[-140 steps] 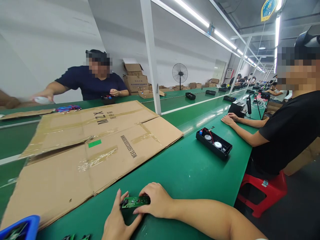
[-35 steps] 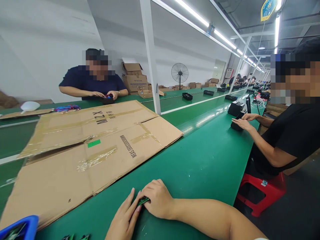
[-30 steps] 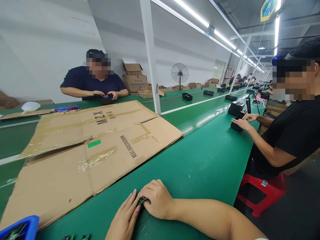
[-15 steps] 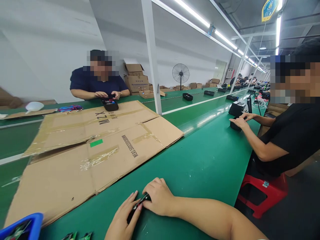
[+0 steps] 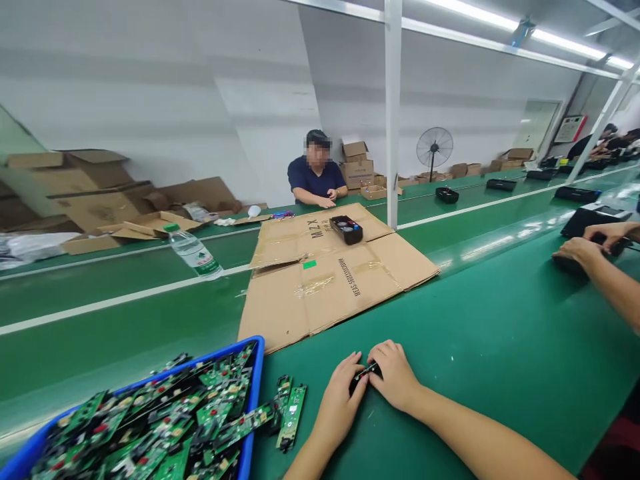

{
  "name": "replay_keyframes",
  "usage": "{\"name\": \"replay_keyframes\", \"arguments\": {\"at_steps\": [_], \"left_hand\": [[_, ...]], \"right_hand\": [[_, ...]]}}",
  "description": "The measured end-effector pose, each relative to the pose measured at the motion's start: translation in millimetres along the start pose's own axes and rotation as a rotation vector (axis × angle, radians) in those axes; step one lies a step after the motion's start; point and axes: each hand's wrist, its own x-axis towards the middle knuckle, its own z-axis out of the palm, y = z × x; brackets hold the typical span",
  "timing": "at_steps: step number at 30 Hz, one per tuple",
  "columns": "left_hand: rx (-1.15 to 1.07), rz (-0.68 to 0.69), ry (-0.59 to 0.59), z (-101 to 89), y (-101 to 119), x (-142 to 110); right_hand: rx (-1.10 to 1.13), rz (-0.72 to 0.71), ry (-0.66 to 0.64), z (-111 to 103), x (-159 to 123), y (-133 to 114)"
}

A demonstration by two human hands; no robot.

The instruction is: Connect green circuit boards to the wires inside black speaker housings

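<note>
Both my hands hold one small circuit board [image 5: 367, 373] just above the green bench. My left hand [image 5: 337, 393] grips its near left end, thumb and fingers around it. My right hand [image 5: 395, 377] closes on the other end. The board is turned on edge, so its face is mostly hidden. Left of my hands, two loose circuit boards [image 5: 291, 417] lie on the bench. Beside them stands a blue bin [image 5: 259, 373] heaped with green circuit boards [image 5: 170, 420].
A flattened cardboard sheet [image 5: 285, 317] covers the bench ahead, with a black speaker housing [image 5: 347, 230] on it. A water bottle [image 5: 194, 252] stands at left. A person [image 5: 316, 177] sits opposite; a co-worker's hands [image 5: 583, 250] work at right. A white post [image 5: 393, 113] rises mid-bench.
The view has swung left, bringing the blue bin and bottle into sight. The board in my hands has turned from face-up to on edge. The person opposite has put the speaker housing on the cardboard.
</note>
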Motion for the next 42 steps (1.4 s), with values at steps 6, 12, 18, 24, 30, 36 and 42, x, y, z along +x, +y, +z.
{"name": "replay_keyframes", "arguments": {"at_steps": [6,12,18,24,30,36,42], "left_hand": [[-0.002,-0.002,-0.023,-2.7,6,0],[-0.012,-0.016,-0.04,-3.5,9,1],[-0.024,-0.042,-0.06,-3.8,11,-1],[-0.042,-0.055,-0.046,-4.1,18,-7],[-0.051,-0.078,-0.019,-1.0,17,-10],[-0.064,-0.07,-0.009,3.7,11,-11],[-0.075,-0.056,-0.011,4.4,8,-11]], "right_hand": [[-0.013,-0.009,-0.01,0,0,0],[-0.029,0.001,-0.014,-1,1,0],[-0.026,-0.006,-0.018,-2,-1,-3],[-0.012,-0.019,-0.044,1,-6,3],[-0.023,-0.038,-0.073,12,-6,19],[0.038,-0.012,-0.039,15,-8,28],[0.276,0.147,0.026,18,1,45]]}}
